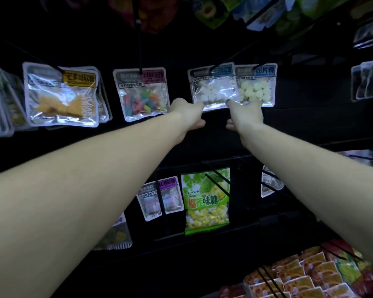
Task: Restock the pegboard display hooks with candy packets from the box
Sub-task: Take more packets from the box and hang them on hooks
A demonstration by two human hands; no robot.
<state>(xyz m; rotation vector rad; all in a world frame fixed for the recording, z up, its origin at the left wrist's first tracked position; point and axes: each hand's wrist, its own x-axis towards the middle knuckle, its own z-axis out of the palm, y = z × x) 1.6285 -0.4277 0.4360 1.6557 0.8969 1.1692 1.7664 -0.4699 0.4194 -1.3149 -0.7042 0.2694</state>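
Both our arms stretched up to frame centre, left hand [188,114] and right hand [244,114] pinching the lower corners of the white-candy packet [213,88], packet hanging on its black hook [221,63], milk-tablet packet [256,86] touching its right edge, gummy packet [143,93] left of it.

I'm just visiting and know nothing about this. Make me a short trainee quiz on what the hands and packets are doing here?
1. True or false: both hands reach to the packet of white candies.
2. Which packet hangs just left of the left hand? A) green durian packet B) packet of colourful gummies C) yellow-labelled packet
3. Fill in: the right hand sits below two packets, the white candies and the pale ____ ones.

Key
1. True; both hands meet its lower edge.
2. B, the packet of colourful gummies.
3. Yellow: the packet of pale yellow candies.
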